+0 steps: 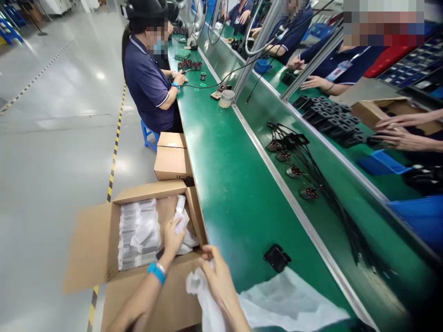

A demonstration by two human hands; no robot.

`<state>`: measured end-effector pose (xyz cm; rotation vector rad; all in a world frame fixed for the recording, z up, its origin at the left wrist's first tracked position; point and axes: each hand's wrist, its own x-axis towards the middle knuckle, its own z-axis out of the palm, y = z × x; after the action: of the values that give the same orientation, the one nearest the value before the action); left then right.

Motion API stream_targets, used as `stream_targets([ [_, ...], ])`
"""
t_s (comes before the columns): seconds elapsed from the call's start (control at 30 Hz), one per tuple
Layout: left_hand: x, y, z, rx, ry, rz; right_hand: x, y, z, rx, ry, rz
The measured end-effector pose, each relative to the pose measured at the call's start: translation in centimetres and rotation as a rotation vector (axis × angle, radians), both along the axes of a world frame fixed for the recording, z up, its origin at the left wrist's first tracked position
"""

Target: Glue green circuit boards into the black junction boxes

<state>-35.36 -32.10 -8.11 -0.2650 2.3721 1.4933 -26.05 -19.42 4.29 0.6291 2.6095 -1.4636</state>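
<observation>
My left hand, with a blue band at the wrist, reaches into an open cardboard box. Its fingers are closed on a white-wrapped package at the box's right side. More white-wrapped packages stand in a row along the left half of the box. My right hand is beside the bench edge, its fingers closed on a crumpled white bag. Another white sheet or bag lies spread on the green bench, near a small black part.
A closed carton stands beyond the open box. A co-worker sits further along the bench, near a round tub. Past the metal rail, black cables with small motors lie on green surface. Other people work across the bench.
</observation>
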Motion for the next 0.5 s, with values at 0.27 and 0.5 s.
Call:
stream_targets([
  [0.27, 6.5, 6.4, 6.8, 0.43, 0.082, -0.257, -1.6, 5.0, 1.5, 0.118, 0.02, -0.225],
  [0.5, 5.5, 14.8, 7.6, 0.435, -0.035, -0.264, 0.3, 14.1, 11.0, 0.092, 0.109, -0.363],
])
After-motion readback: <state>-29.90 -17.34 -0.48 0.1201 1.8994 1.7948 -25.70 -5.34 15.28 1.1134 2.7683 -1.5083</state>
